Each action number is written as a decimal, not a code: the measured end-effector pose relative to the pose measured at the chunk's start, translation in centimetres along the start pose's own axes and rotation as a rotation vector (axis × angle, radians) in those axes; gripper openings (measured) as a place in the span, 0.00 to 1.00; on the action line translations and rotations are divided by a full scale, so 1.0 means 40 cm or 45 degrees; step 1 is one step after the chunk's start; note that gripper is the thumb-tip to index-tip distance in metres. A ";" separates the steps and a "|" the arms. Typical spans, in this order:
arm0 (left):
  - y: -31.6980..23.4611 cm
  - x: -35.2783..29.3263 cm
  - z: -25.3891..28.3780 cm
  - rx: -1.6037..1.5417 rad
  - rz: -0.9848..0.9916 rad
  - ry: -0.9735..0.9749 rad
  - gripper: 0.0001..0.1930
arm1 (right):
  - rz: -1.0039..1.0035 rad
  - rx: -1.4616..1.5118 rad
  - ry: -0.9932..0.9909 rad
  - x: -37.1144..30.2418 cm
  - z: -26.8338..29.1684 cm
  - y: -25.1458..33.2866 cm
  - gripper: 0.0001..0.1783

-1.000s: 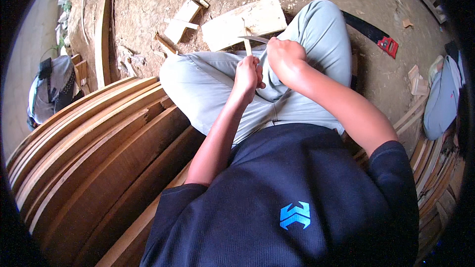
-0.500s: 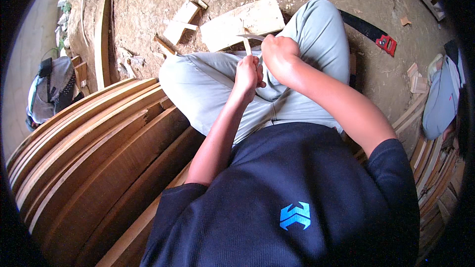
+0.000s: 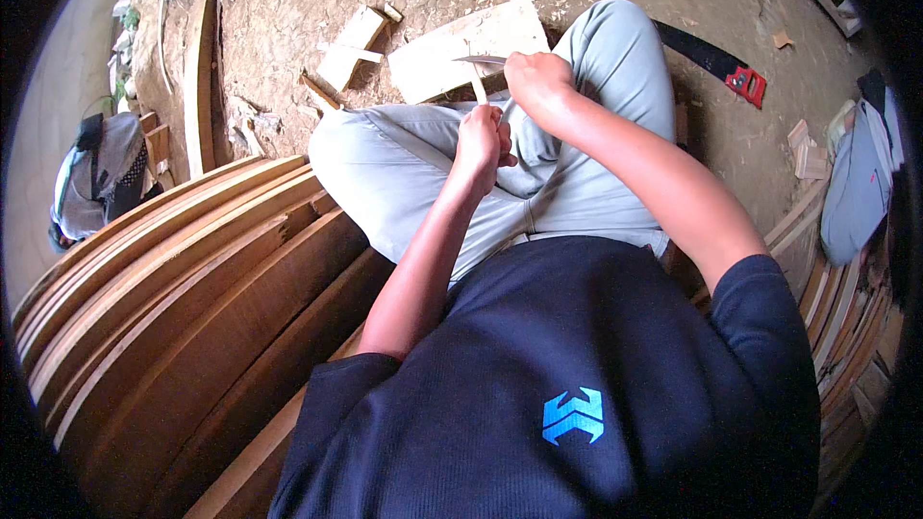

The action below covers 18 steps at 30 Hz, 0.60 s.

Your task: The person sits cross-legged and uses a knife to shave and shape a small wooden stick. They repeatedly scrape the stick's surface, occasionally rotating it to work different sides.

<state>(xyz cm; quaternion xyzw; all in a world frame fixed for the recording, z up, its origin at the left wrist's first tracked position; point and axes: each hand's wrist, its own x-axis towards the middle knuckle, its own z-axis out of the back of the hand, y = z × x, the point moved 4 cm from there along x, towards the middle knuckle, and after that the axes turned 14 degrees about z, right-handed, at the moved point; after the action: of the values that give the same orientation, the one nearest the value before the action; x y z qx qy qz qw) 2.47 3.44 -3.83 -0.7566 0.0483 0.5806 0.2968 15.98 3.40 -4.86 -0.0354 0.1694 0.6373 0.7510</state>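
Note:
My left hand is closed around a slim pale wooden stick, whose upper end sticks out away from me above my lap. In my right hand is a knife, gripped by a handle that my fingers hide. Its curved blade points left and lies across the tip of the stick, or just beyond it; I cannot tell whether they touch. Beyond both hands a wide pale wooden board rests on the ground, with a small notch of shadow along its near edge.
A handsaw with a red handle lies on the dirt floor to the right. Wood offcuts and shavings are scattered ahead. Stacked planks fill my left side. Bags sit at far left, and a grey cloth item at far right.
My right hand and the knife have shifted slightly up and left, away from my body along the stick. My left hand holds the stick in nearly the same place.

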 end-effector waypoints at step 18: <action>0.019 -0.007 0.016 0.011 0.003 -0.058 0.10 | -0.045 0.506 -0.056 -0.119 0.078 -0.049 0.18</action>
<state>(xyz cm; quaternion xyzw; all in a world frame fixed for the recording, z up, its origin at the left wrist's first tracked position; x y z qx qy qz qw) 1.54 3.06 -3.98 -0.7418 0.0448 0.5979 0.3003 17.92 -0.62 -0.83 0.1245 0.2745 0.5787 0.7578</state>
